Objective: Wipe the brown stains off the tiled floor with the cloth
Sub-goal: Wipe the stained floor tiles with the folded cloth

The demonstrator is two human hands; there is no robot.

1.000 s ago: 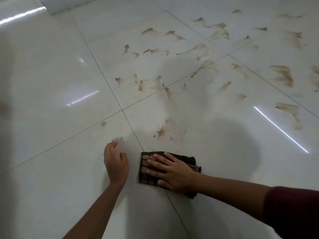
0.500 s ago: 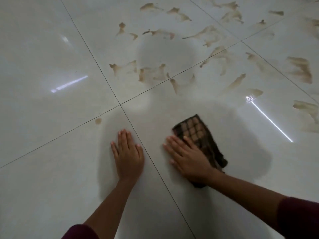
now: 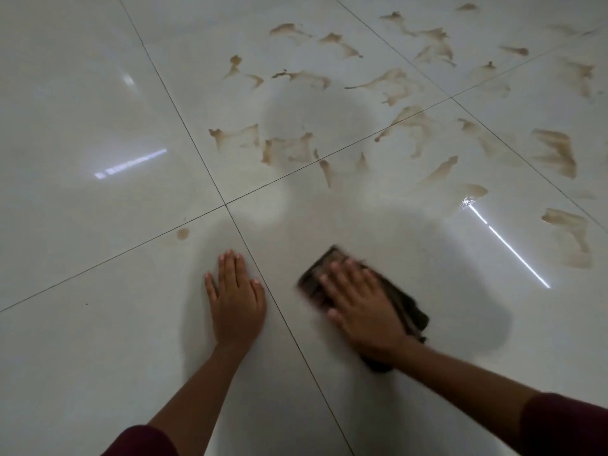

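A dark brown checked cloth (image 3: 324, 268) lies on the glossy white tiled floor (image 3: 98, 258), blurred by motion. My right hand (image 3: 358, 301) presses flat on top of it, fingers straight and pointing up-left. My left hand (image 3: 235, 297) rests flat on the tile just left of a grout line, fingers spread, holding nothing. Several brown stains (image 3: 289, 149) smear the tiles farther ahead and to the right. A small brown spot (image 3: 182, 233) sits above and left of my left hand.
Dark grout lines cross at a joint (image 3: 226, 204) ahead of my left hand. Bright light reflections streak the floor at the left (image 3: 131, 162) and right (image 3: 506, 248). My own shadow darkens the tile around the hands.
My right hand slid over onto the cloth, which now lies under the palm and is blurred. The stain near the cloth seen a second ago is gone. My left hand went flat and stayed.
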